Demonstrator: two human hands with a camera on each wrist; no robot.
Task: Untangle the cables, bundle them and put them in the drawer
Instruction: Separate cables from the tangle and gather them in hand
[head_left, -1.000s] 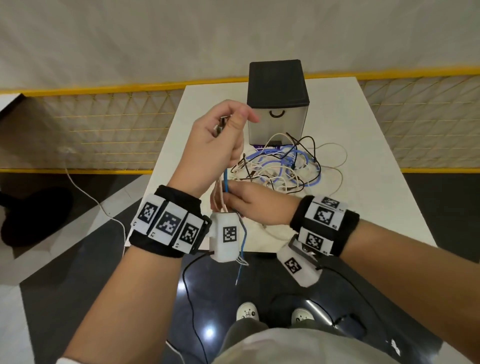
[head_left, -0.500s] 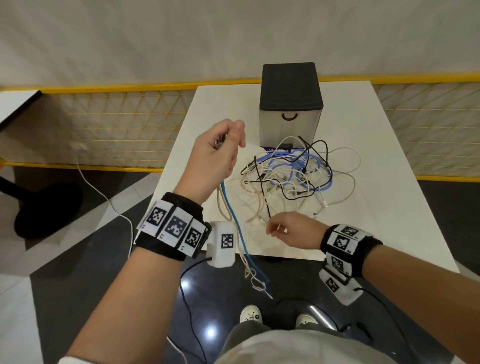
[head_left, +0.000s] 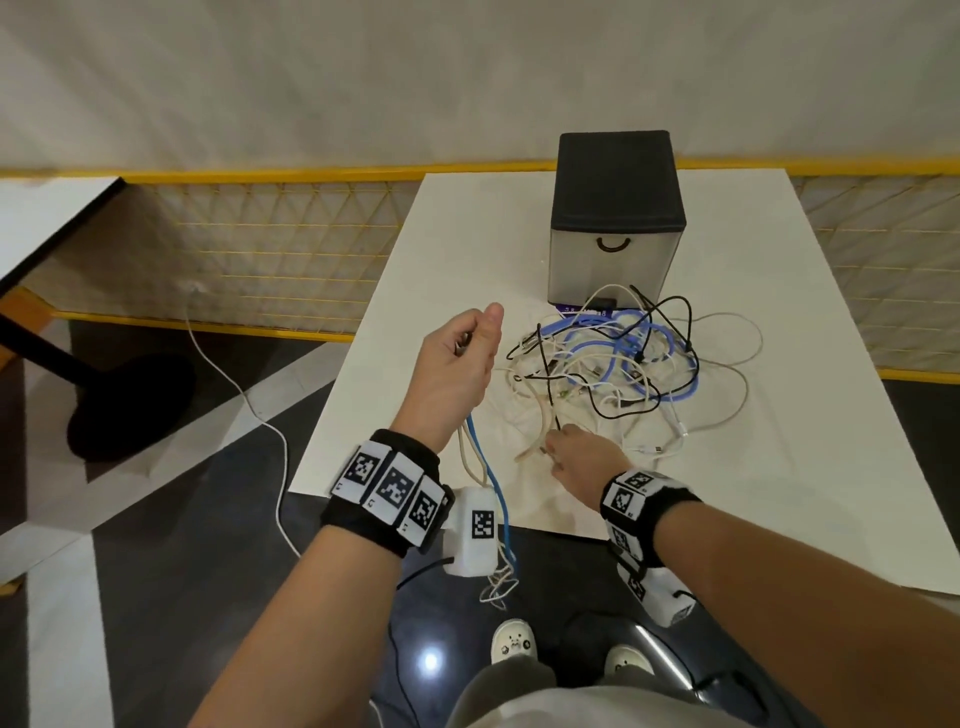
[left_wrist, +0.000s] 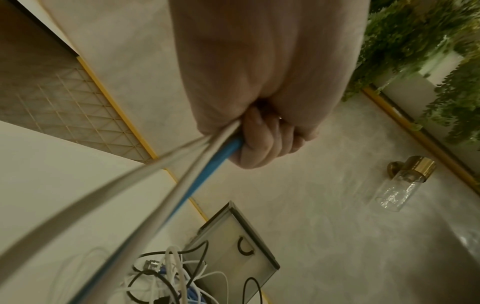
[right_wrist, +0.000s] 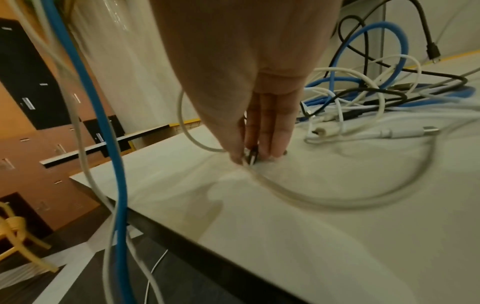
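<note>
The left hand (head_left: 457, 374) is raised above the near left part of the bench, its fingers (left_wrist: 262, 142) curled tight around a small bunch of cables: one bright blue round cable (head_left: 491, 478) and two pale cream ones (head_left: 467, 457). These strands hang down from the fist, pass the wrist band, and dangle below the bench edge toward the dark floor.

The right hand (head_left: 582, 457) is low on the bench, reaching forward with its fingers extended downward. Its fingertips (right_wrist: 259, 148) pinch the dark plug end of a thin cream cable (right_wrist: 324, 199), which curves away across the bench surface to the right.

Just beyond the right hand lies a loose tangled heap of cables (head_left: 623, 364): thick light blue loops, thin black wires and white charging leads, all overlapping. Several white strands trail out to the right of the heap.

Behind the heap, and touching its far edge, stands a small boxy drawer unit (head_left: 615, 218) with a black top and a pale grey front. Its drawer is closed and has a curved black handle (head_left: 613, 244).

The bench (head_left: 779, 467) is a white rectangular tabletop. Past it runs a low yellow mesh barrier (head_left: 260, 249) against a pale wall. A thin white cord (head_left: 249, 405) lies on the floor to the left.
</note>
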